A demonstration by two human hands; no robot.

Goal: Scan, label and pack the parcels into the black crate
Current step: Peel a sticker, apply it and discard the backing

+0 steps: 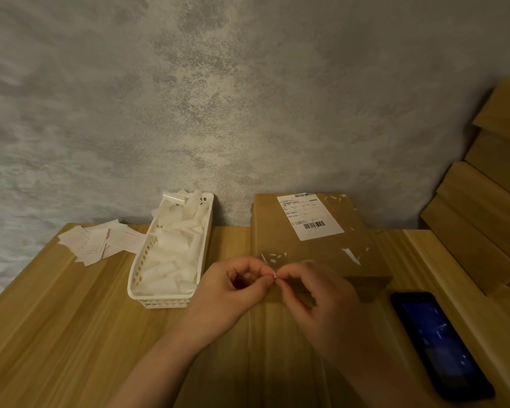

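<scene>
Both my left hand [233,285] and right hand [321,301] pinch a small label [274,274] over the parcel [306,248]; labelling, I judge: next, peel and press it down.

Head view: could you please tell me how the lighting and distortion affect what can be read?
Head view: dim, warm light; wide-angle bending curves the table edges; the shipping label on the cardboard parcel shows barcodes but unreadable text; the phone screen glows faintly blue.

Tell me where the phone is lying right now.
In the head view the phone lies screen-up on the wooden table at the lower right, just right of the cardboard parcel and beside the right hand.
</scene>
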